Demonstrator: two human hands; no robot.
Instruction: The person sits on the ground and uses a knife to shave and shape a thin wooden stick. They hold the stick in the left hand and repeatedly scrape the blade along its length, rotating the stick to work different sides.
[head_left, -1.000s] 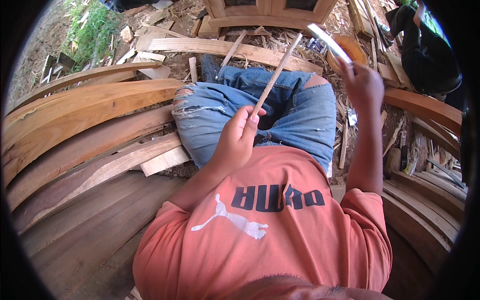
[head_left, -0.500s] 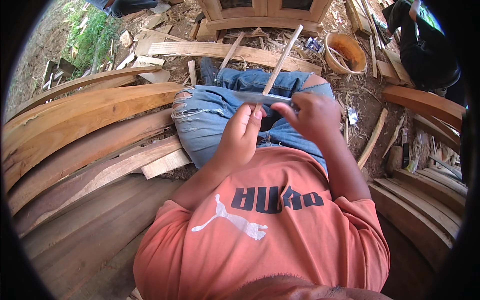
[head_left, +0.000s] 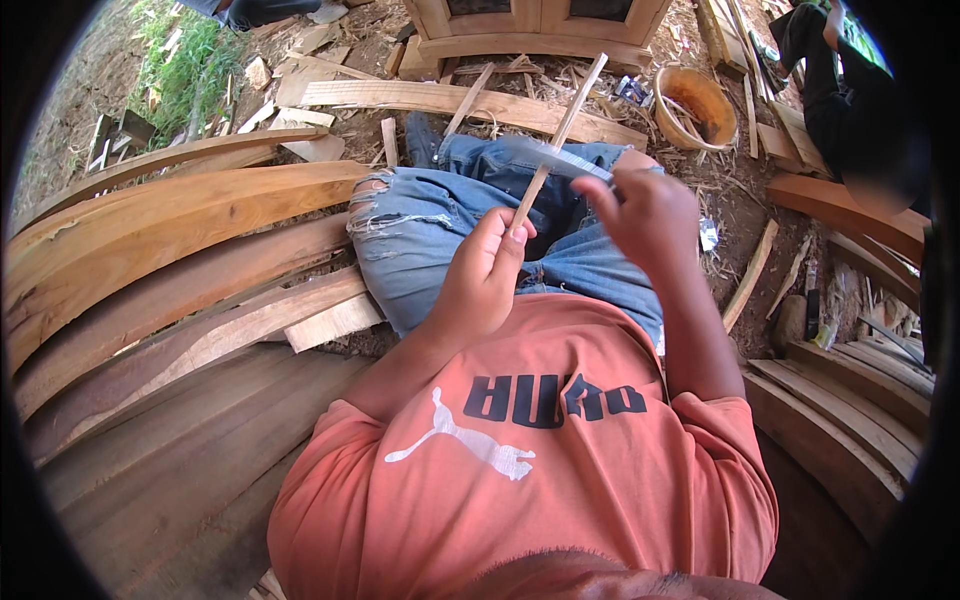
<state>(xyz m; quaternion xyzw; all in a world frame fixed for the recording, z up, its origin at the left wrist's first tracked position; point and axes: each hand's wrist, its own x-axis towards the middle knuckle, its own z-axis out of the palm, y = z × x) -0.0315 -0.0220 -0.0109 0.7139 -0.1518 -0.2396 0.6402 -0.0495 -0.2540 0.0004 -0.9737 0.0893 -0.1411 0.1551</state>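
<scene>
A thin wooden stick (head_left: 577, 100) slants up and away from my left hand (head_left: 487, 268), whose fingers and thumb close round its near end. My right hand (head_left: 645, 215) grips a knife, its handle mostly hidden in the fist. The broad grey blade (head_left: 577, 160), a little blurred, lies across the stick about midway along it. Both hands are over my lap, above my torn blue jeans (head_left: 420, 215).
Long planks (head_left: 180, 210) are stacked at my left, and more boards (head_left: 840, 400) lie at the right. An orange-brown bowl (head_left: 697, 108) stands on the shaving-strewn ground near a wooden cabinet (head_left: 530, 48). Another person's dark-clothed leg (head_left: 840, 110) shows at the far right.
My right hand has moved the knife away from my left hand, farther up the stick. The left hand keeps its hold in nearly the same place.
</scene>
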